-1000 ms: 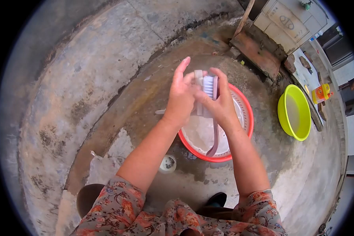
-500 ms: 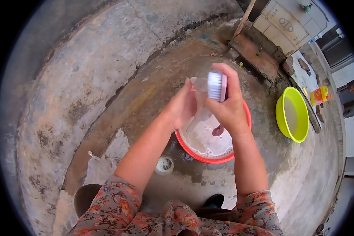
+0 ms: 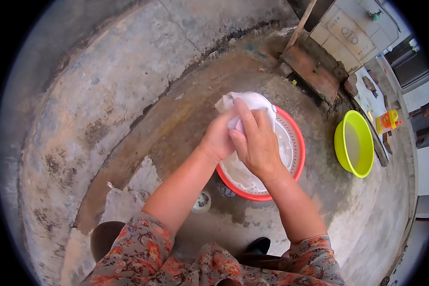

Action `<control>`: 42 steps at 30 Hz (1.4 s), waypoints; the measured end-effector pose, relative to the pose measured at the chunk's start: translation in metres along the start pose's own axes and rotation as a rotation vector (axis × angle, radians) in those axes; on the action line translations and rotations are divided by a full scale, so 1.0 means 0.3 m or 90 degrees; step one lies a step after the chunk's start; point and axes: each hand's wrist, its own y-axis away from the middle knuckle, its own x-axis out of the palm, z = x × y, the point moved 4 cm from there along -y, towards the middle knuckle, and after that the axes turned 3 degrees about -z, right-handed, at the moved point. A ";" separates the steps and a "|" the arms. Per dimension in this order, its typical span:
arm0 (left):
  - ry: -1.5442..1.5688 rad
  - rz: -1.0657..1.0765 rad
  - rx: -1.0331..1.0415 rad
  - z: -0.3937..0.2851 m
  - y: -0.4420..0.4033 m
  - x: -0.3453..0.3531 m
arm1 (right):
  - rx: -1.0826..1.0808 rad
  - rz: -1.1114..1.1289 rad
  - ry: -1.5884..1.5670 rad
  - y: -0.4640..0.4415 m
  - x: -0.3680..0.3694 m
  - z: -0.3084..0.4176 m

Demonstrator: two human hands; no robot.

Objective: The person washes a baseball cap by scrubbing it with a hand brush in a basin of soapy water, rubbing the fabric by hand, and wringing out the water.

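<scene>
A wet white cloth is bunched over my left hand, which grips it above the basin. My right hand is closed around a scrubbing brush and presses it against the cloth. Only a small pale part of the brush shows between the hands; its handle is hidden by my fingers. Below both hands stands a red-rimmed basin holding cloudy, sudsy water.
To the right is a bright green basin, with a yellow-and-orange container behind it. A small whitish cup stands near my left forearm, beside a crumpled plastic bag. A concrete ledge curves along the left.
My right hand has brought the brush down and left onto the cloth. The cloth now spreads over the top of my left hand, and the two hands have come together.
</scene>
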 end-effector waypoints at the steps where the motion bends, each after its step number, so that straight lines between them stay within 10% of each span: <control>1: 0.033 -0.004 0.029 -0.001 0.009 0.035 | 0.044 -0.028 0.023 -0.031 -0.002 -0.020; 9: -0.099 0.029 0.153 -0.017 -0.019 0.061 | 0.252 -0.158 -0.066 -0.100 0.019 -0.096; 12: 0.065 0.256 0.018 -0.088 0.005 0.026 | 0.010 -0.066 -0.038 -0.013 0.049 0.054; 16: 0.006 -0.049 0.133 -0.031 -0.001 0.070 | 0.164 -0.071 0.029 -0.139 0.046 -0.081; 22: 0.054 -0.050 0.110 -0.041 -0.028 0.006 | 0.109 -0.048 0.012 -0.123 0.066 -0.061; 24: 0.150 0.255 0.045 -0.079 -0.006 -0.003 | 0.076 0.082 -0.039 -0.055 0.068 0.035; 26: 0.166 0.047 -0.007 -0.044 -0.018 -0.001 | 0.033 0.013 0.013 -0.079 0.066 -0.052; 28: 0.096 -0.055 0.086 -0.041 -0.042 0.005 | 0.324 -0.072 -0.527 -0.086 0.028 -0.186; 34: 0.127 -0.048 0.052 -0.052 -0.031 0.028 | 0.135 -0.012 -0.172 -0.028 -0.019 -0.208; 42: -0.019 0.018 -0.002 -0.039 -0.028 -0.024 | 0.397 0.004 -0.400 -0.020 0.016 -0.253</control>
